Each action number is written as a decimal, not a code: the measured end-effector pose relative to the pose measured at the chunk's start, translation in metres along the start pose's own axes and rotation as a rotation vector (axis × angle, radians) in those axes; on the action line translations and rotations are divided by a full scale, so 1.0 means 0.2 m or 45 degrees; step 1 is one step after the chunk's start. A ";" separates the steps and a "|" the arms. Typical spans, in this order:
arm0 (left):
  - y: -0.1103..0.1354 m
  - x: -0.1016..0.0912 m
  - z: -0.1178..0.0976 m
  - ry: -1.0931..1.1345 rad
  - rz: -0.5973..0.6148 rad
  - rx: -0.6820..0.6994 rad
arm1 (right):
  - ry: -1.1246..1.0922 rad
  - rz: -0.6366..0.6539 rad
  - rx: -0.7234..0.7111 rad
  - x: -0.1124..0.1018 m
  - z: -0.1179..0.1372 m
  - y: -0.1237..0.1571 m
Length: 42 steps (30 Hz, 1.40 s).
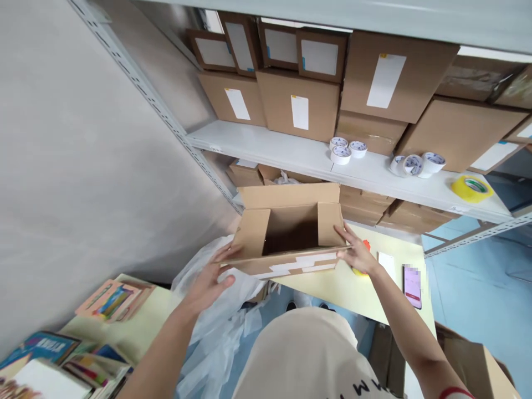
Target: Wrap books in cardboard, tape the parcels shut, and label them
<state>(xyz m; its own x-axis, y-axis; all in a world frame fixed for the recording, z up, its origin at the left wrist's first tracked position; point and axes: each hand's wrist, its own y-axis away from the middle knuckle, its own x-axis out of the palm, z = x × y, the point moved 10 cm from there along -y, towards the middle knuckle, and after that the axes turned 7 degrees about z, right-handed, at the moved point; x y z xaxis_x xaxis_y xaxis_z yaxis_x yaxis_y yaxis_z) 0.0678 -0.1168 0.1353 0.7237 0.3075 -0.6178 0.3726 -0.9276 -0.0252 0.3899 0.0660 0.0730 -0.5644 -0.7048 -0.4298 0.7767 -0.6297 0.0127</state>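
Between my hands is a brown cardboard box (297,261) with its top flaps raised and its dark inside showing. White tape strips run along its near side. My left hand (210,285) touches the box's left end with the fingertips, thumb spread away from it. At the right end, my right hand (355,252) grips the corner, fingers on the flap and thumb on the near side. The box is tilted slightly, over the left end of a pale yellow table (328,291). What lies inside the box is too dark to make out.
Shelves (266,149) ahead hold many cardboard boxes, white tape rolls (341,155) and a yellow tape roll (471,188). A phone (412,285) lies on the table at right. Books (112,299) are stacked at left. White plastic wrap (211,338) hangs below the box.
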 end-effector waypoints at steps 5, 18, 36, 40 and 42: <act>-0.04 0.09 0.05 -0.222 -0.138 -0.056 | 0.167 -0.126 0.067 -0.04 -0.01 0.02; -0.08 0.07 0.08 -0.421 -0.258 -0.142 | 0.254 -0.259 0.259 -0.11 -0.01 -0.07; -0.09 0.17 0.03 -0.392 -0.231 -0.168 | 0.202 -0.247 0.320 -0.19 -0.15 -0.07; -0.08 0.20 0.06 -0.356 -0.151 -0.230 | 0.280 -0.238 0.363 -0.20 -0.14 -0.09; -0.06 0.21 0.11 -0.362 -0.121 -0.290 | 0.313 -0.190 0.379 -0.16 -0.12 -0.13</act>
<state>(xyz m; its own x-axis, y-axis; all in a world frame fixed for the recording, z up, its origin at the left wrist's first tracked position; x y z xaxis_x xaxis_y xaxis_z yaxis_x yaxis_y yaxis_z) 0.0807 -0.0977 0.0934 0.5017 0.2892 -0.8153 0.5729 -0.8172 0.0627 0.3955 0.1126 0.0641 -0.5527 -0.5224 -0.6493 0.5567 -0.8112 0.1788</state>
